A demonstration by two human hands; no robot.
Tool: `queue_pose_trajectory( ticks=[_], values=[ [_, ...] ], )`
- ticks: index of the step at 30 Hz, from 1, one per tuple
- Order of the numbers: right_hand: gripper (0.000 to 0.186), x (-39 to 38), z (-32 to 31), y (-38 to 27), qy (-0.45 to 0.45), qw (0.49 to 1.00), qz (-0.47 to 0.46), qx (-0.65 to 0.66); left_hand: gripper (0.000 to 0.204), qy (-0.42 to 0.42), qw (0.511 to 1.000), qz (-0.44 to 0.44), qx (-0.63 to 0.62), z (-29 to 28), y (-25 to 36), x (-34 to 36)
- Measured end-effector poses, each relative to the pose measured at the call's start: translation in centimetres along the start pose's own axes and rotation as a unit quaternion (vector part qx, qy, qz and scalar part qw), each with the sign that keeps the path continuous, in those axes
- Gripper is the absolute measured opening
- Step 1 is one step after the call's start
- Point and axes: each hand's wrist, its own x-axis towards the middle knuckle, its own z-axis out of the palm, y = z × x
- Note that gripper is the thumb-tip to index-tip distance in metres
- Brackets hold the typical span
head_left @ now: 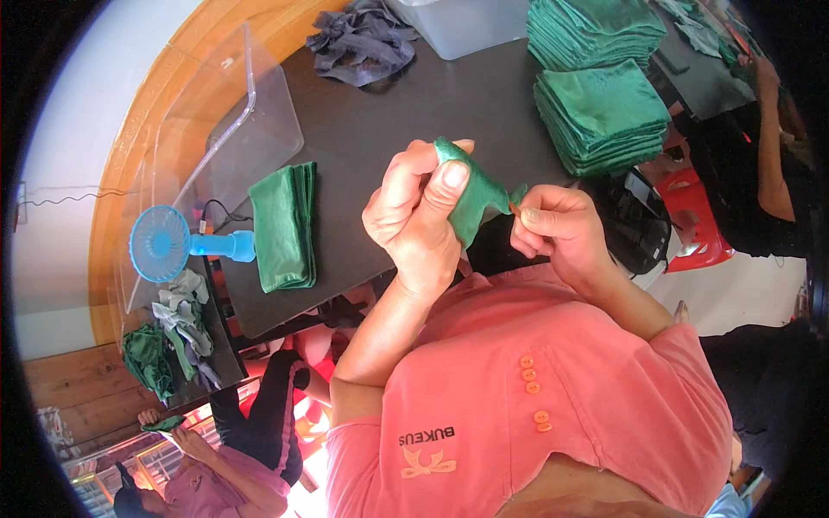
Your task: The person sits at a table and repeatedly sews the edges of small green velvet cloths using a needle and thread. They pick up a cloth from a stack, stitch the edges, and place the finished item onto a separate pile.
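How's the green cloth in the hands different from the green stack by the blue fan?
The cloth is up in the left hand and right hand, but the stack sits on the table. The cloth is bent and bunched, while the stack is neat and flat. The cloth looks smaller; the stack has many layers. Both are shiny green.
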Motion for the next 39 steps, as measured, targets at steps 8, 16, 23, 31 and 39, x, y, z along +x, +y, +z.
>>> queue_pose_trajectory(
  ticks=[8, 16, 23, 31, 39],
  values=[
    [0.013, -0.2, -0.3, 0.7, 0.069, 0.964, -0.185, -0.18, 0.01, -0.013, 0.998, 0.035, 0.048, 0.7, 0.2, -0.5],
    [0.009, 0.1, -0.6, -0.1, 0.064, 0.951, -0.242, -0.18, 0.019, -0.03, 0.999, 0.0, 0.039, 0.7, 0.4, -0.7],
    [0.008, -1.2, -1.4, -1.5, 0.086, 0.954, -0.197, -0.209, 0.018, -0.075, 0.968, 0.027, 0.24, 0.6, 3.1, 1.7],
    [0.02, -3.8, -7.3, -3.7, 0.083, 0.932, -0.159, -0.316, 0.012, -0.103, 0.918, 0.133, 0.359, 0.9, 6.5, 1.9],
    [0.042, -0.7, -2.5, -1.9, -0.137, 0.896, -0.233, -0.353, 0.015, -0.201, 0.905, 0.145, 0.345, 4.4, 8.0, 0.3]
  ],
)
